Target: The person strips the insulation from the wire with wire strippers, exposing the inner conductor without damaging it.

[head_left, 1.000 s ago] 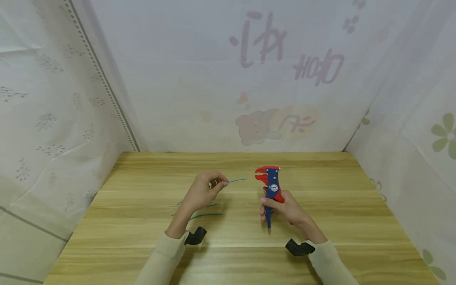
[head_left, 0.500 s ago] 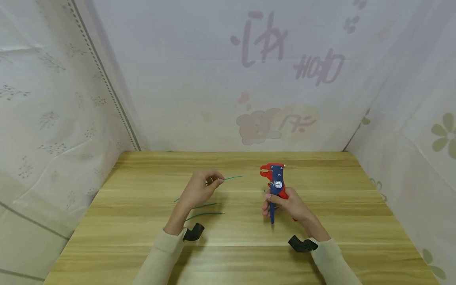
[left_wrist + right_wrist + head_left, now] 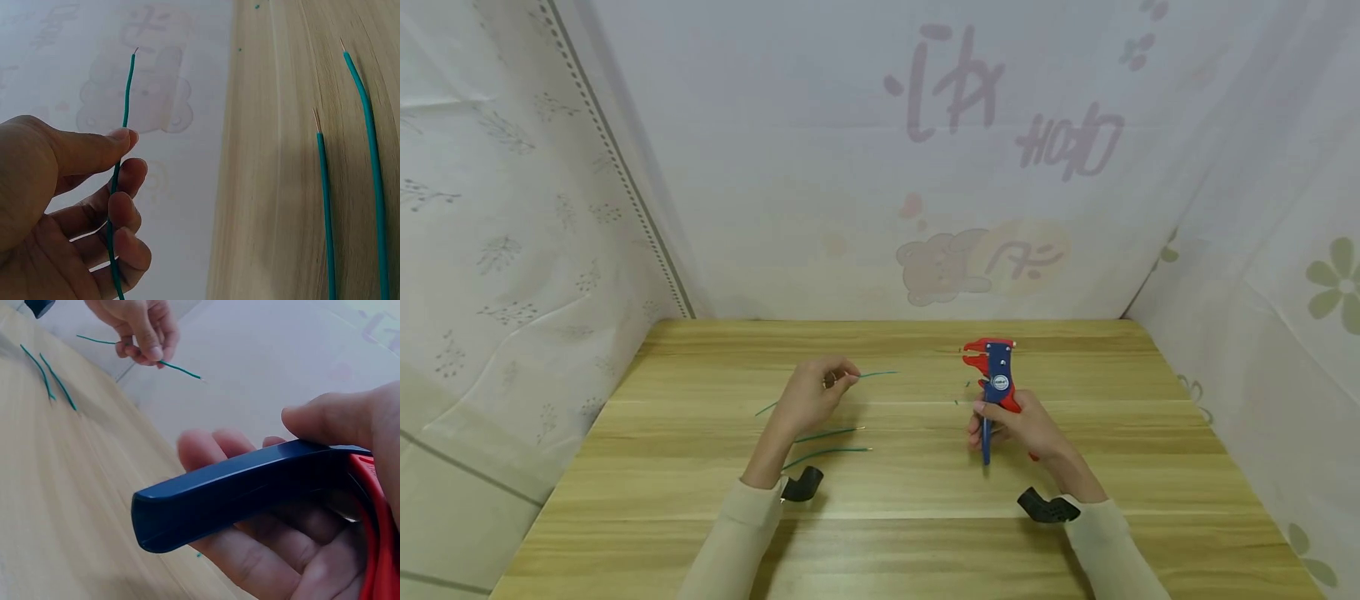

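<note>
Between thumb and fingers my left hand (image 3: 815, 397) pinches a green wire (image 3: 129, 87), held above the table. A short bit of bare copper shows at the wire's tip in the left wrist view. My right hand (image 3: 1021, 423) grips a red and blue wire stripper (image 3: 997, 367) by its handles, its red jaws parted and pointing left with nothing between them. In the right wrist view the blue handle (image 3: 237, 487) lies across the fingers. Below the left hand, two more green wires, a nearer one (image 3: 827, 452) and a farther one (image 3: 829, 434), lie on the table with bare copper ends.
Tiny green scraps (image 3: 956, 402) lie on the wooden table (image 3: 895, 550) left of the stripper. A printed cloth (image 3: 820, 167) hangs behind the table, with more cloth at both sides. A black camera mount sits on each wrist.
My left hand has drawn left with the wire. My right hand has moved right and slightly away with the stripper, so the two are farther apart, and green scraps have come into sight.
</note>
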A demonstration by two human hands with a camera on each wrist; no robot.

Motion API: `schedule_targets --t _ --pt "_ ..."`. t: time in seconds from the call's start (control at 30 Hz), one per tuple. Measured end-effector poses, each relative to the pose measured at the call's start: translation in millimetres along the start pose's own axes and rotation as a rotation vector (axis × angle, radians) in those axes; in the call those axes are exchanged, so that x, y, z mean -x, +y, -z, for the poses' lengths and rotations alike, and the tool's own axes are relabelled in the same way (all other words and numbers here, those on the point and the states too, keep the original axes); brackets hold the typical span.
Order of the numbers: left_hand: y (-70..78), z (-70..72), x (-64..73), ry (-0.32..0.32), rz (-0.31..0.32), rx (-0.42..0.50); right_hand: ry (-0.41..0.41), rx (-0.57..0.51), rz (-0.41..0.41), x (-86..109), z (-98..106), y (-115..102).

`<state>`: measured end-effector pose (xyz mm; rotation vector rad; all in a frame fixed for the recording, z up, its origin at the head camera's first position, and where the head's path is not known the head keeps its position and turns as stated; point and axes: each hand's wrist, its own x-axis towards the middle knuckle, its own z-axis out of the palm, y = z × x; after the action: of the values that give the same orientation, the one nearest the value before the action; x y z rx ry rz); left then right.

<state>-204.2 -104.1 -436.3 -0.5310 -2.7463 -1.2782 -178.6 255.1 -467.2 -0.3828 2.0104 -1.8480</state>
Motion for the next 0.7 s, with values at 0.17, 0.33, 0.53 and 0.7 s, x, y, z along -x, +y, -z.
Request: schedule_targets --t 0.17,0.33,0.53,0.7 --pt "-8.8 0.9 -1.2 0.002 0.029 0.002 0.037 -0.005 -0.057 1.3 9.0 0.2" --pt "-17.3 1.4 -3.3 0.015 0.043 -0.023 0.101 -0.001 -0.094 3.1 17.6 0.7" --pt "-24.4 3.9 -3.2 0.030 0.067 -0.042 0.137 0.008 -0.122 4.3 24.9 3.2" --pt "-31.2 5.9 -2.1 0.009 0.089 -0.041 0.155 0.051 -0.134 6.7 30.5 8.1"
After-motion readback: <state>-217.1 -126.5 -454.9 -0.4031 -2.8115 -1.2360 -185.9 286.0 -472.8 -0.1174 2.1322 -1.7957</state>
